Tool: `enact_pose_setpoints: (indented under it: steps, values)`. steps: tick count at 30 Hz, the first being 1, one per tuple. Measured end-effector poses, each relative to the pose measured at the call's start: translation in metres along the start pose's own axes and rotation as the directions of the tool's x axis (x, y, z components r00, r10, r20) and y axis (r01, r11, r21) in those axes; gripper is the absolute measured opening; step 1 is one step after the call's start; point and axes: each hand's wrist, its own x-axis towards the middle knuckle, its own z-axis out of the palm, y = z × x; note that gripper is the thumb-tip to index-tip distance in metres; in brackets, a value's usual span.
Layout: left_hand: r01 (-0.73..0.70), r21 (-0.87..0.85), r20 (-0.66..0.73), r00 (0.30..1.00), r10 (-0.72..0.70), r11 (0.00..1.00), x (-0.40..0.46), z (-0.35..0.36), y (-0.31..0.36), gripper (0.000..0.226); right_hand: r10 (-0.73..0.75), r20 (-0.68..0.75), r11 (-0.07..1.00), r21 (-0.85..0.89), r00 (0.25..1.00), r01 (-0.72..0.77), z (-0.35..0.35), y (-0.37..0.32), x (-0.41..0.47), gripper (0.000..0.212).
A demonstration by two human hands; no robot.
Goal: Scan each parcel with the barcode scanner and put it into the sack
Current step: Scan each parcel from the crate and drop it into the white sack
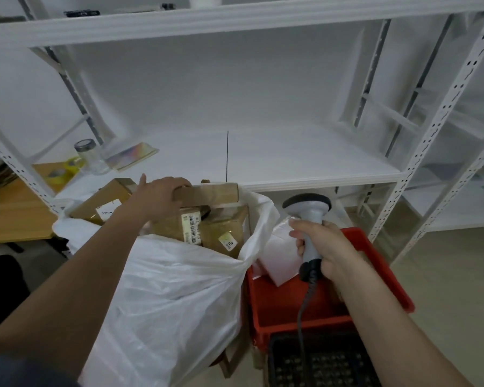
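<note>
My left hand (pixel 158 194) grips one end of a flat brown cardboard parcel (pixel 210 194), held level over the open mouth of the white sack (pixel 165 291). Several brown parcels with barcode labels (pixel 207 227) lie inside the sack. My right hand (pixel 322 250) grips the handle of the grey barcode scanner (pixel 308 208), its head pointing up and left, its dark cable hanging down. The scanner is held above a red crate (pixel 291 311) that holds a white parcel (pixel 280 255).
A white metal shelving unit (pixel 305 160) stands behind the sack and crate. At the shelf's left end are a glass jar (pixel 88 156), yellow tape rolls (pixel 67 169) and a booklet (pixel 132 156). A wooden table (pixel 14 216) sits left; a black crate (pixel 324 361) sits below the red one.
</note>
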Motion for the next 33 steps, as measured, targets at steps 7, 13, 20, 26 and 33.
enact_pose_setpoints:
  steps: [7, 13, 20, 26, 33]
  values:
    - [-0.139, -0.159, 0.017, 0.989, 0.144, 0.977, 0.010, 0.007, -0.021, 0.040, 0.184, -0.092, 0.978, 0.114, 0.979, -0.174, 0.066, 0.055, 0.039, 0.025]
    - [-0.297, -0.268, 0.074, 0.942, 0.327, 0.917, 0.023, -0.003, -0.044, 0.041, -0.184, -0.272, 0.963, 0.144, 0.944, 0.229, 0.089, -0.012, 0.032, 0.025]
    - [-0.185, -0.374, 0.311, 0.898, 0.311, 0.909, 0.014, -0.028, -0.053, 0.029, -0.429, -0.301, 0.901, -0.068, 0.852, 0.429, 0.106, -0.062, -0.023, 0.024]
    - [-0.093, -0.567, 0.259, 0.923, 0.284, 0.818, -0.017, -0.030, -0.074, 0.051, -0.233, -0.380, 0.949, 0.112, 0.895, 0.295, 0.109, -0.029, -0.023, 0.025]
    - [-0.118, -0.518, 0.300, 0.902, 0.309, 0.847, -0.053, -0.031, -0.088, 0.025, -0.215, -0.401, 0.960, 0.079, 0.891, 0.267, 0.108, -0.013, -0.035, 0.032]
